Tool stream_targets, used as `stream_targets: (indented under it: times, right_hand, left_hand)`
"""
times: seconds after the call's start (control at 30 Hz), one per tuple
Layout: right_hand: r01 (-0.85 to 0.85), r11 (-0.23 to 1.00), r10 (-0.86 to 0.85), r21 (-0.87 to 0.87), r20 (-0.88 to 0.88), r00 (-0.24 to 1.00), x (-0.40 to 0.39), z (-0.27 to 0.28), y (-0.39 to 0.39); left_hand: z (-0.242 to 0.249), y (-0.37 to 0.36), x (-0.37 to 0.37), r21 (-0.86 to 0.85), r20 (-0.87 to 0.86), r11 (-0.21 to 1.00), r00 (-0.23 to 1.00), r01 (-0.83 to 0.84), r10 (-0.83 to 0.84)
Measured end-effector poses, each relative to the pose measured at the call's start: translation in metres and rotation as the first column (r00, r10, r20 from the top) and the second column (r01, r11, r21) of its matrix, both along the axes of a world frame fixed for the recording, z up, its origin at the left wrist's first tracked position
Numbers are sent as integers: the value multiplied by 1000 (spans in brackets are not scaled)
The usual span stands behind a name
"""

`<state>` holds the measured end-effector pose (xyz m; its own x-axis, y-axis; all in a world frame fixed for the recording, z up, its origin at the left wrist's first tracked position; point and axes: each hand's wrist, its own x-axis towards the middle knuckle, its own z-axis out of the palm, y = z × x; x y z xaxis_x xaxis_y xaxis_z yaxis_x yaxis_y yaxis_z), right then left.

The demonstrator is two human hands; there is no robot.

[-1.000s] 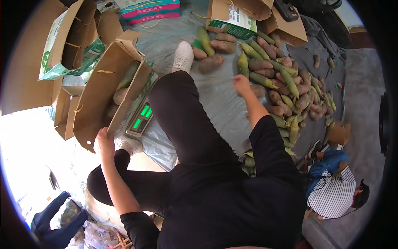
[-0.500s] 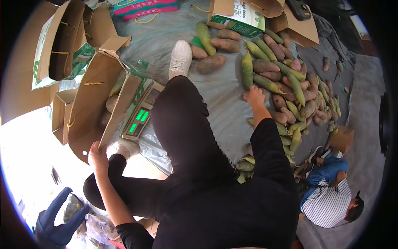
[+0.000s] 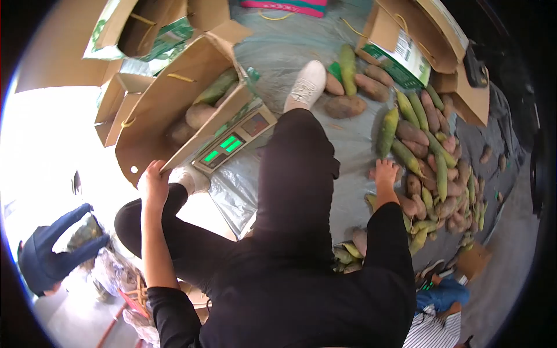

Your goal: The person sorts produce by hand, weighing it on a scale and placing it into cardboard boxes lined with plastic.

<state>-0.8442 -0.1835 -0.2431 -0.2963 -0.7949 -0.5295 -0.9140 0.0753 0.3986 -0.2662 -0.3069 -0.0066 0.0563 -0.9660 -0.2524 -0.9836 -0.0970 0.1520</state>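
Observation:
My left hand grips the lower corner of an open cardboard box, fingers closed over its flap. Inside that box lie a green radish and reddish-brown ones. The box is on a scale with lit green displays. My right hand lies at the left edge of a pile of radishes, fingers curled over a reddish radish that is mostly covered. Just above this hand is a green radish.
The radish pile spreads to the right. More open boxes stand at the upper left and upper right. A person in striped clothing is at the lower right, another in dark blue at the lower left. My shoe is near loose radishes.
The view has shifted, so the boxes and pile appear further right. My left hand still holds the box corner. My right hand's fingers now curl over the reddish radish at the pile's edge.

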Motion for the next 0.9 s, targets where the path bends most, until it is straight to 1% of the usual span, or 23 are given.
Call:
stream_targets:
  times: [0.1, 0.13, 0.2, 0.23, 0.27, 0.33, 0.37, 0.43, 0.5, 0.57, 0.6, 0.63, 0.67, 0.7, 0.73, 0.77, 0.8, 0.87, 0.9]
  right_hand:
    - [-43, 996, 46, -74, 43, 998, -7, -22, 15]
    - [-61, 995, 65, -78, 45, 997, -2, -17, 16]
    - [99, 993, -95, -56, 71, 993, 4, -7, 19]
    - [137, 987, -132, -87, 63, 989, 7, -6, 22]
    - [122, 988, -116, -92, 62, 991, 11, -4, 25]
    - [259, 960, -251, -107, 83, 964, 16, -1, 29]
    - [245, 962, -237, -117, 80, 968, 17, -2, 32]
    - [337, 935, -327, -112, 99, 940, 22, -4, 39]
    - [334, 935, -321, -118, 115, 940, 24, -1, 43]
    - [334, 934, -319, -124, 129, 939, 26, 8, 41]
    - [439, 891, -398, -116, 267, 878, 28, 19, 33]
    - [538, 838, -465, -91, 399, 791, 30, 25, 27]
    - [533, 842, -463, -87, 392, 795, 25, 15, 25]
    - [604, 780, -370, -164, 658, 656, 12, -6, 24]
    - [686, 698, -211, -205, 857, 470, 6, -20, 21]
    - [730, 656, -77, -191, 945, 317, 15, -16, 8]
    - [770, 616, 69, -165, 985, 156, 27, -5, -11]
    - [735, 657, 145, -169, 985, 97, 48, 36, -57]
    - [715, 668, 161, -208, 978, 134, 66, 70, -79]
  left_hand:
    - [4, 2, -4, -37, -49, 999, 999, -14, 12]
    - [5, 2, -4, -42, -48, 999, 998, -32, 30]
    - [7, 1, -7, -22, -22, 999, 999, -34, 33]
    - [6, 1, -5, -26, -3, 999, 1000, -22, 22]
    - [6, 2, -4, -31, -6, 999, 999, -37, 37]
    - [7, 2, -5, -56, -21, 998, 1000, -24, 23]
    - [9, 2, -5, -49, -15, 999, 1000, -7, 6]
    - [9, 3, -4, -47, 0, 999, 1000, -2, 2]
    - [6, 4, 0, -38, 25, 999, 999, 26, -25]
    - [1, 5, 3, -48, -1, 999, 1000, 22, -22]
    - [-2, 6, 6, -60, -24, 998, 999, 26, -28]
    - [-5, 6, 9, -64, -43, 998, 999, 29, -32]
    - [-6, 8, 11, -57, -48, 998, 999, 23, -26]
    - [-2, 9, 8, -62, -17, 997, 999, 35, -36]
    - [2, 9, 5, -67, 16, 997, 999, 47, -46]
    - [4, 9, 4, -54, 23, 998, 999, 41, -39]
    - [4, 10, 3, -49, 18, 998, 999, 36, -35]
    - [3, 11, 4, -57, 1, 997, 999, 47, -47]
    - [2, 11, 5, -53, -2, 997, 999, 53, -53]
